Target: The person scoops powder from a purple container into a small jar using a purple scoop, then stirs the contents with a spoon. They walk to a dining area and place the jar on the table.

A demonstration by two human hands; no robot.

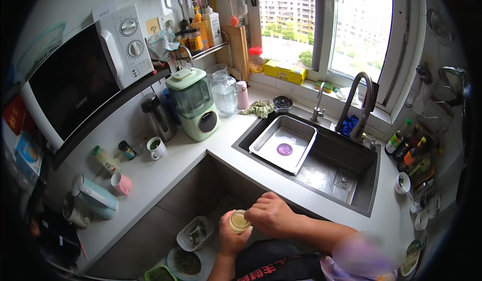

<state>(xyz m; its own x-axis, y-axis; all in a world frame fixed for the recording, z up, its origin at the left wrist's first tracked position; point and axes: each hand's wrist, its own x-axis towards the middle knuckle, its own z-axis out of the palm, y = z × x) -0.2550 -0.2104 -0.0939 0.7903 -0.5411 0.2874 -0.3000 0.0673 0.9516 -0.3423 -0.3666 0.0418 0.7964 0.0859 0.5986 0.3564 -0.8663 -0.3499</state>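
Note:
My left hand wraps around a small glass jar, its round mouth facing up and pale yellowish contents showing inside. Close against the jar's rim, my right hand is curled with its fingers bent. Whether it pinches something thin inside the jar is hidden by the fingers. Both hands are in front of the counter edge, short of the sink. A steel basin rests in the sink's left part, with a purple disc on its bottom.
A green-lidded appliance, a glass pitcher and a mug stand on the counter. Leftward are a pink cup and a blue kettle. Several bottles line the right wall. Low down sit a plastic tub and a bowl of greens.

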